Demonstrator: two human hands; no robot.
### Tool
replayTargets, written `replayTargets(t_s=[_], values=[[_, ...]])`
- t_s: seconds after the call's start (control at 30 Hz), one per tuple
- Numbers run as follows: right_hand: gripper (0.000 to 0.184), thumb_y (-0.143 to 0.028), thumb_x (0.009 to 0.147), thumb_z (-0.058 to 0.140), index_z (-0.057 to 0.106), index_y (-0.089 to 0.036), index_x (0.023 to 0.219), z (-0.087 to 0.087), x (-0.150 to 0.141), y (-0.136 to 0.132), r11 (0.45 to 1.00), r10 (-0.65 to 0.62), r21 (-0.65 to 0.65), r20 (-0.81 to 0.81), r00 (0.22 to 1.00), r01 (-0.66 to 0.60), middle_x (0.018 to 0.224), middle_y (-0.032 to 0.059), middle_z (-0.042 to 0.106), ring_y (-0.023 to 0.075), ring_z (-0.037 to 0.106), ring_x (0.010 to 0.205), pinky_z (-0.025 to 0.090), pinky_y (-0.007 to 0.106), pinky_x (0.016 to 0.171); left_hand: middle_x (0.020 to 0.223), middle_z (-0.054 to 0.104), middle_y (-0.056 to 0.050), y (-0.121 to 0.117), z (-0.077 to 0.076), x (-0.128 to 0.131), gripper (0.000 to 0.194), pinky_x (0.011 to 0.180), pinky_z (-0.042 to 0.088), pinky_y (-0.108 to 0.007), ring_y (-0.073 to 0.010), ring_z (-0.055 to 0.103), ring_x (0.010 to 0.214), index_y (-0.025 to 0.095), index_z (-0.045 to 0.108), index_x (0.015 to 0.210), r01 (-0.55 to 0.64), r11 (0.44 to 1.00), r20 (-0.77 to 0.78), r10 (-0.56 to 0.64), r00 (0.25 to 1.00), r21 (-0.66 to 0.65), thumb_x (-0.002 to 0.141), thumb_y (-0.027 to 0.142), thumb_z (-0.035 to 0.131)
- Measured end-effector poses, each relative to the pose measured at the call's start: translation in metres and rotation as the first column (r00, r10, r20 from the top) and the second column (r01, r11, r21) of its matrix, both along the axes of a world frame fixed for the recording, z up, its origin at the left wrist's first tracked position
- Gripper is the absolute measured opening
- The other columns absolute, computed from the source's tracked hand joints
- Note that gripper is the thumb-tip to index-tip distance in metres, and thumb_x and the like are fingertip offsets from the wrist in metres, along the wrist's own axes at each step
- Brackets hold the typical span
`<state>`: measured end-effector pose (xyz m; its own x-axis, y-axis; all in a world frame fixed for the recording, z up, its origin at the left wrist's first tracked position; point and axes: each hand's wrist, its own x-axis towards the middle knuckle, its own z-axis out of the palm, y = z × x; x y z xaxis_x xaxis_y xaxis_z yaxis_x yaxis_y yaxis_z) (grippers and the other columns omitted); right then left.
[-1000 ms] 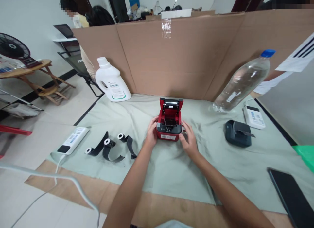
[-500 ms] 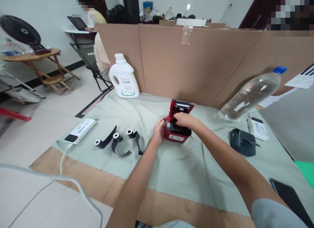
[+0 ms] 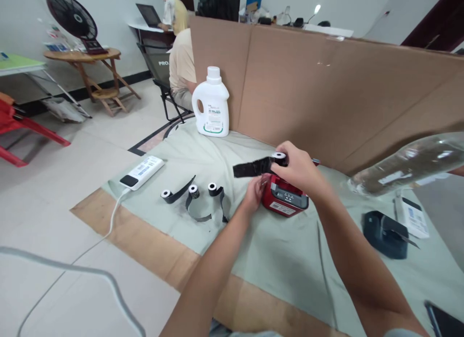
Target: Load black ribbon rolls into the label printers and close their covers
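Note:
A small red and black label printer [image 3: 284,201] stands on the cloth. My left hand [image 3: 254,194] grips its left side, with the fingertips partly hidden behind the casing. Above the printer, my right hand [image 3: 295,168] is closed around a roll of black paper with a white core [image 3: 279,156]. A loose black strip [image 3: 253,168] from that roll sticks out to the left. Fingers and wrist hide much of the printer's open lid and inside. Left of the printer lie three similar rolls [image 3: 194,191] with their dark tails unwound.
Behind stand a white detergent bottle [image 3: 213,105] and a cardboard screen [image 3: 308,80]. A large clear bottle [image 3: 409,163] leans at right, near a dark tape dispenser-like object [image 3: 386,234] and a white power bank [image 3: 413,217]. Another white power bank [image 3: 142,172] with a cable lies left.
My right hand has come up out of the printer with a black paper roll in it. My left hand stays at the printer's side. The camera view has turned left.

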<state>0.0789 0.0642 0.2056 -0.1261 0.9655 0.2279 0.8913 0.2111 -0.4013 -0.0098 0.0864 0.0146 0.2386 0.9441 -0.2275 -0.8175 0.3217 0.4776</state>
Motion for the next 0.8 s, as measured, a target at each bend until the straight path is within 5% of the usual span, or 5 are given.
replayTargets(t_s=[0.1, 0.27, 0.53, 0.7, 0.8], values=[[0.039, -0.028, 0.083, 0.063, 0.066, -0.018, 0.121, -0.013, -0.042, 0.041, 1.0, 0.01, 0.019, -0.014, 1.0, -0.01, 0.115, 0.0102, 0.074, 0.0247, 0.067, 0.099, 0.048, 0.034, 0.088, 0.101, 0.076, -0.008, 0.001, 0.0, -0.001, 0.013, 0.112, 0.041, -0.036, -0.0239, 0.067, 0.115, 0.018, 0.071, 0.089, 0.008, 1.0, 0.019, -0.008, 1.0, 0.025, 0.085, 0.027, 0.062], [0.038, -0.044, 0.093, 0.06, 0.065, -0.016, 0.117, -0.059, -0.101, 0.102, 0.991, -0.062, -0.104, 0.16, 0.985, 0.08, 0.112, 0.0158, 0.073, 0.0288, 0.069, 0.103, 0.051, 0.035, 0.086, 0.101, 0.075, -0.008, 0.003, -0.005, 0.0, 0.016, 0.11, 0.042, -0.04, -0.0271, 0.066, 0.114, 0.019, 0.07, 0.089, 0.002, 0.996, 0.01, -0.003, 1.0, 0.086, 0.082, 0.032, 0.064], [0.042, -0.04, 0.099, 0.056, 0.055, -0.015, 0.133, -0.118, -0.134, 0.117, 0.947, 0.109, -0.322, 0.367, 0.924, 0.017, 0.123, 0.0192, 0.069, 0.0303, 0.067, 0.115, 0.051, 0.036, 0.091, 0.104, 0.074, -0.015, 0.005, -0.013, 0.0, 0.038, 0.109, 0.044, -0.047, -0.0327, 0.066, 0.111, 0.017, 0.075, 0.091, 0.001, 0.986, 0.015, -0.003, 1.0, 0.166, 0.082, 0.05, 0.058], [0.069, -0.049, 0.1, 0.053, 0.032, -0.013, 0.155, -0.11, -0.135, 0.097, 0.986, 0.011, -0.16, 0.337, 0.941, 0.045, 0.146, 0.0276, 0.047, 0.0344, 0.065, 0.114, 0.051, 0.042, 0.092, 0.111, 0.073, -0.017, 0.004, -0.013, 0.0, 0.035, 0.108, 0.043, -0.045, -0.032, 0.065, 0.113, 0.016, 0.074, 0.092, 0.018, 0.986, 0.024, -0.023, 0.999, 0.168, 0.083, 0.047, 0.06], [0.061, -0.045, 0.102, 0.047, 0.035, -0.016, 0.154, -0.092, -0.144, 0.077, 0.996, 0.085, -0.058, 0.264, 0.961, -0.073, 0.145, 0.0237, 0.047, 0.0313, 0.065, 0.111, 0.05, 0.039, 0.09, 0.112, 0.073, -0.016, 0.003, -0.015, 0.002, 0.028, 0.11, 0.042, -0.044, -0.0312, 0.063, 0.117, 0.017, 0.072, 0.094, 0.012, 0.984, 0.049, -0.021, 0.999, 0.176, 0.084, 0.043, 0.064]])
